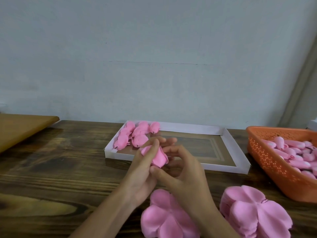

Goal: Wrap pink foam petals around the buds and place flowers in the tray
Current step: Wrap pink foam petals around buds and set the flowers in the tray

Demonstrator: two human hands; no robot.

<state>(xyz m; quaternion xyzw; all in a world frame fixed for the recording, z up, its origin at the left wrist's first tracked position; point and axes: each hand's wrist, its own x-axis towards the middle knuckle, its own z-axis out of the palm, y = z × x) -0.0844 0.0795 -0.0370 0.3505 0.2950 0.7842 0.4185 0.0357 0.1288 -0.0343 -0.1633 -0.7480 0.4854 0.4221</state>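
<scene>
A small cluster of finished pink foam flowers [135, 134] fills the far-left corner of the shallow white cardboard tray [228, 140]. The orange perforated plastic basket [267, 160] holds many buds [291, 152], so most of the work appears left. The left hand [142, 170] and right hand [183, 169] together pinch a part-wrapped pink foam flower [158, 158], just in front of the tray.

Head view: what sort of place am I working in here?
Probably a small handcraft assembly bench: a wooden table against a bare wall, stacked pink foam petals, an orange basket of buds, and a white tray holding finished flowers.
</scene>
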